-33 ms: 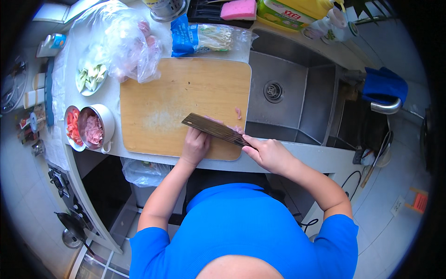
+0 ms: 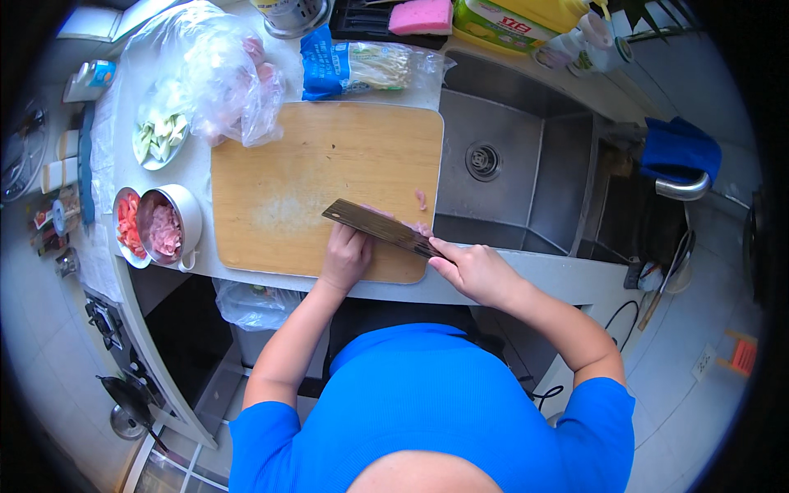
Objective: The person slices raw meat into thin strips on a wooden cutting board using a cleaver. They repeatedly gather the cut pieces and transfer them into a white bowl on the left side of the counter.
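Note:
My right hand (image 2: 472,269) is closed around the handle of a dark-bladed cleaver (image 2: 380,228), which lies slantwise over the near part of a wooden cutting board (image 2: 288,172). Against the blade's near side, my left hand (image 2: 346,256) rests with curled fingers; whatever lies beneath them is hidden. Small strips of pink raw meat (image 2: 422,228) show along the blade's far side, and a loose scrap (image 2: 421,200) sits farther off. Left of the board stands a white-sided metal mug (image 2: 191,215) holding sliced meat (image 2: 166,230).
Beside the mug are plates of red pieces (image 2: 129,223) and pale green pieces (image 2: 161,138). A clear plastic bag (image 2: 205,74) overlaps the board's far left corner. Packaged enoki mushrooms (image 2: 380,67) lie behind it. A steel sink (image 2: 501,123) adjoins the right side; a pink sponge (image 2: 421,16) is beyond.

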